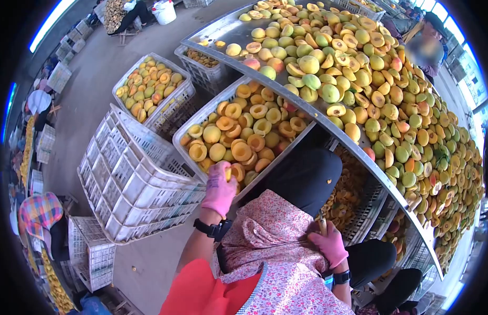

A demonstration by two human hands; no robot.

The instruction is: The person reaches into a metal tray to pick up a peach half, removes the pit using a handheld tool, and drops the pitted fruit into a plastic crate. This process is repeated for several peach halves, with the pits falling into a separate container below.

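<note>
My left hand, in a pink glove, is at the near edge of a white crate filled with pitted apricot halves. Its fingers are closed around a yellow apricot half, mostly covered by the glove. In my lap, my right hand, also gloved in pink, is closed around a small tool with a pale handle; its working end is hard to make out. Above both hands, a metal table bears a big heap of apricots, some whole and some cut open.
A second crate of apricot halves stands beyond stacked white crates on my left. Under the table, a container holds brown pits or scraps. The table's metal edge runs above my knees. Other people sit at left and far right.
</note>
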